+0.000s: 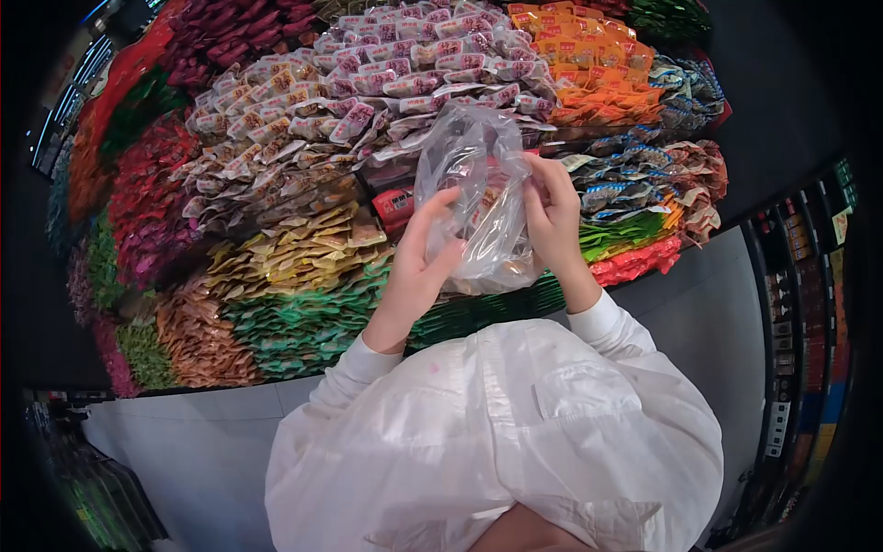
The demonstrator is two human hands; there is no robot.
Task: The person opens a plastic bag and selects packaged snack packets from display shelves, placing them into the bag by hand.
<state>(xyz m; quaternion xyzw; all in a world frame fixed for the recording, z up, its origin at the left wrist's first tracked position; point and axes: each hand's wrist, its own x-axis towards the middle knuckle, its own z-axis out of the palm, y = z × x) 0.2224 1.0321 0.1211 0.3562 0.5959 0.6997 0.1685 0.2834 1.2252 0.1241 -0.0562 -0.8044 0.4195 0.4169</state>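
Note:
A clear plastic bag (pixel 492 241) hangs in front of me, bunched and creased, with some small wrapped pieces showing dimly through it. My left hand (pixel 418 267) grips the bag's left side, its thumb and forefinger apart on the near face and the other fingers partly hidden. On the right side, my right hand (pixel 555 213) pinches the bag near its upper edge between thumb and fingers. Just left of the bag, a red label (pixel 394 206) with pale print shows among the packets. White-and-purple packets (pixel 414 60) are heaped behind the bag.
Packets surround the bag: orange ones (pixel 598 64) at back right, blue-and-white ones (pixel 618 189) to the right, yellow ones (pixel 294 244) at left, green ones (pixel 303 322) along the front. Grey floor (pixel 212 442) lies below. A stocked shelf (pixel 796 313) stands at far right.

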